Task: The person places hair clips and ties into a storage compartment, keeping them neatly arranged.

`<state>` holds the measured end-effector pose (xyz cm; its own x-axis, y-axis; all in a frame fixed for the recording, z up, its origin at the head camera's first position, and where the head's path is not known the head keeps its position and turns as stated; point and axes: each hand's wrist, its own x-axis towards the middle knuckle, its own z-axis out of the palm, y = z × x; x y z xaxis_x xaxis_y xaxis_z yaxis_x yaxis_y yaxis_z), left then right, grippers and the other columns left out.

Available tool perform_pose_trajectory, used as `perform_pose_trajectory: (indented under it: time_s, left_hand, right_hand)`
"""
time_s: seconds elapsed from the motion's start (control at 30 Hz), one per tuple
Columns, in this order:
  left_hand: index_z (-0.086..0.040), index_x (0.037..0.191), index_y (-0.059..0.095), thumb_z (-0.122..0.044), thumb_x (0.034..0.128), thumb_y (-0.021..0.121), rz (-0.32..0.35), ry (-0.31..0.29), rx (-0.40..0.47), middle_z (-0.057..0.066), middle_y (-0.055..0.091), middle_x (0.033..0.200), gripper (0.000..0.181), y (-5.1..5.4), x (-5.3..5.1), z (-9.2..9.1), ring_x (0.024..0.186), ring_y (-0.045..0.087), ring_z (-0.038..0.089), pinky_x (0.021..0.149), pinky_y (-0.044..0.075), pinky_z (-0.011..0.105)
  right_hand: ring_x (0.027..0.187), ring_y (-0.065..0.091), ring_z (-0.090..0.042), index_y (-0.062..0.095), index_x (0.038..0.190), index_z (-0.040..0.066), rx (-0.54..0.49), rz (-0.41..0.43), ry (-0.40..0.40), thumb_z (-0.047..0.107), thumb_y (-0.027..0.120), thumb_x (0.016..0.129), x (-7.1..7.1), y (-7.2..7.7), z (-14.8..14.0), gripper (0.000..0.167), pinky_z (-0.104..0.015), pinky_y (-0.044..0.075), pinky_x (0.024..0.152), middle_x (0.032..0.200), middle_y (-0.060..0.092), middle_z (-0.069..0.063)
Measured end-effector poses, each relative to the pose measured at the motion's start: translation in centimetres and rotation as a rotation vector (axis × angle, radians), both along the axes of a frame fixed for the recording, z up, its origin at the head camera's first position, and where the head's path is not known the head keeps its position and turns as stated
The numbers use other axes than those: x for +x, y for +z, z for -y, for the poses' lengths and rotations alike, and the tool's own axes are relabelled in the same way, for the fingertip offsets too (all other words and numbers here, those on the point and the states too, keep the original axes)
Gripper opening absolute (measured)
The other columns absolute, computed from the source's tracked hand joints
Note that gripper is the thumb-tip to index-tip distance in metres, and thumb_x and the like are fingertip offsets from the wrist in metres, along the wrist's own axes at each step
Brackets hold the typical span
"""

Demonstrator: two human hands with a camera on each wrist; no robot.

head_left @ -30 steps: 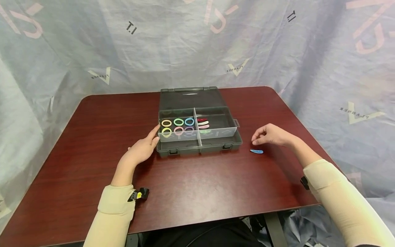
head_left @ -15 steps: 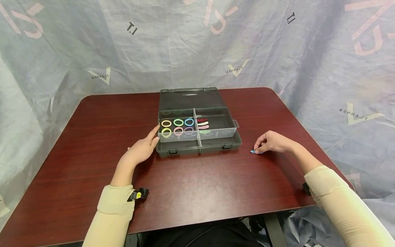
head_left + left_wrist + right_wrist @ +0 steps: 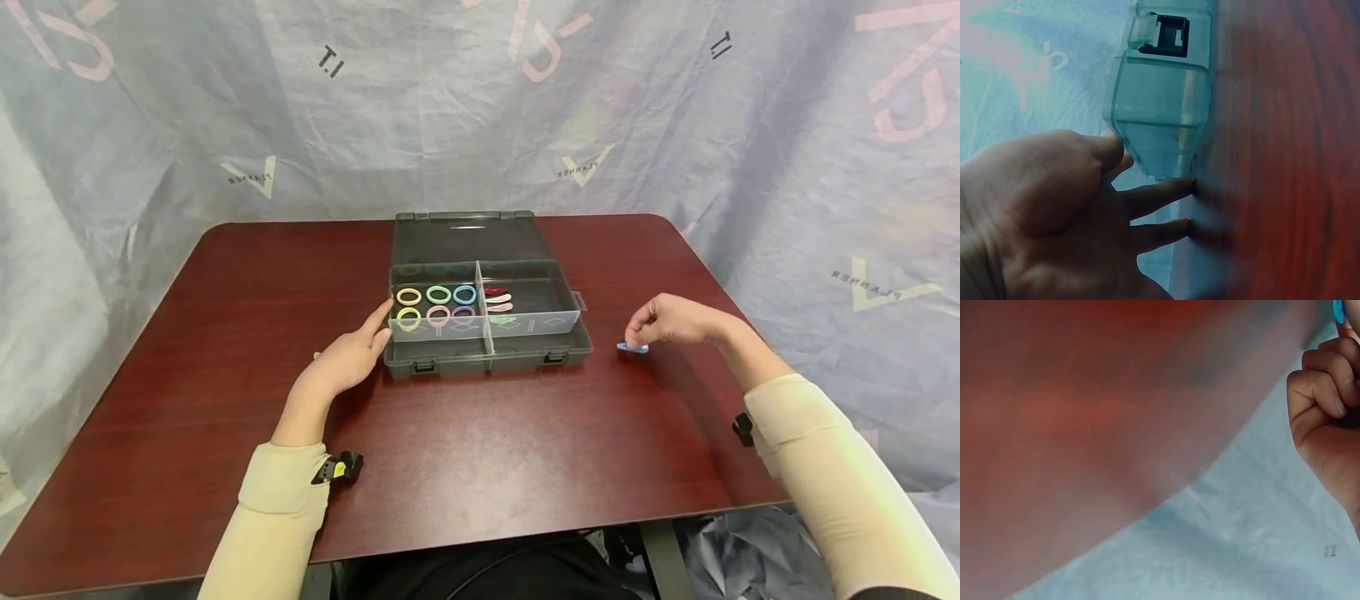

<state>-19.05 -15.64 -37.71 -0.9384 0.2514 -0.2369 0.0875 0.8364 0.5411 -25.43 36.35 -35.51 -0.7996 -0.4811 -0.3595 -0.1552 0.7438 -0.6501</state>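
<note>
A blue hair clip (image 3: 633,348) is pinched between the thumb and fingers of my right hand (image 3: 671,321), to the right of the box; a bit of the clip (image 3: 1338,310) shows at the top of the right wrist view. My left hand (image 3: 348,358) touches the left side of a dark see-through divided box (image 3: 450,365) with its fingers extended; in the left wrist view the thumb and fingers lie at the box's corner (image 3: 1154,94). Several coloured hair ties (image 3: 438,294) lie in the back left compartment. Several hair clips (image 3: 498,299), red, white, pink and green, lie beside the divider in the back right one.
The box lid (image 3: 468,240) stands raised at the back. Two latches (image 3: 424,366) sit on the front wall. Around the box spreads a dark red wooden table (image 3: 480,467), with a grey printed sheet (image 3: 420,108) hanging behind it.
My right hand came down onto the blue hair clip, pinched it and raised it slightly from the table. The left hand stays at the box's side. The head view shifted a little.
</note>
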Motion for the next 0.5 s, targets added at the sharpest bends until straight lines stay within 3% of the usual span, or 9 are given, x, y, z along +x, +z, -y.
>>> perform_pose_trajectory:
  time_s: [0.13,0.23,0.5]
  left_hand:
    - [-0.027,0.164,-0.001,-0.035,0.1133,0.027,0.001,0.005,0.000,0.024,0.043,0.152,0.059,0.3,0.0,0.0,0.138,0.039,0.050,0.096,0.009,0.087]
    - [-0.026,0.165,0.000,-0.034,0.1133,0.028,0.003,0.006,0.006,0.024,0.043,0.153,0.059,0.4,0.1,-0.1,0.139,0.038,0.050,0.097,0.009,0.087]
    - [-0.027,0.165,0.001,-0.034,0.1131,0.029,-0.005,0.013,0.005,0.024,0.043,0.153,0.059,0.4,0.1,-0.1,0.139,0.039,0.048,0.098,0.010,0.087]
  right_hand:
    - [0.062,0.042,-0.011,0.077,0.092,0.007,0.030,-0.051,0.005,0.021,0.075,0.094,-2.0,2.2,1.7,0.015,-0.027,0.035,0.056,0.082,0.064,-0.004]
    - [0.055,0.035,-0.010,0.077,0.094,0.007,0.050,-0.065,0.008,0.023,0.073,0.095,-3.6,3.4,3.3,0.017,-0.028,0.034,0.053,0.075,0.061,-0.002]
    - [0.053,0.031,-0.011,0.078,0.096,0.009,0.060,-0.091,0.054,0.024,0.073,0.096,-7.5,4.1,8.4,0.016,-0.029,0.033,0.054,0.082,0.066,-0.004]
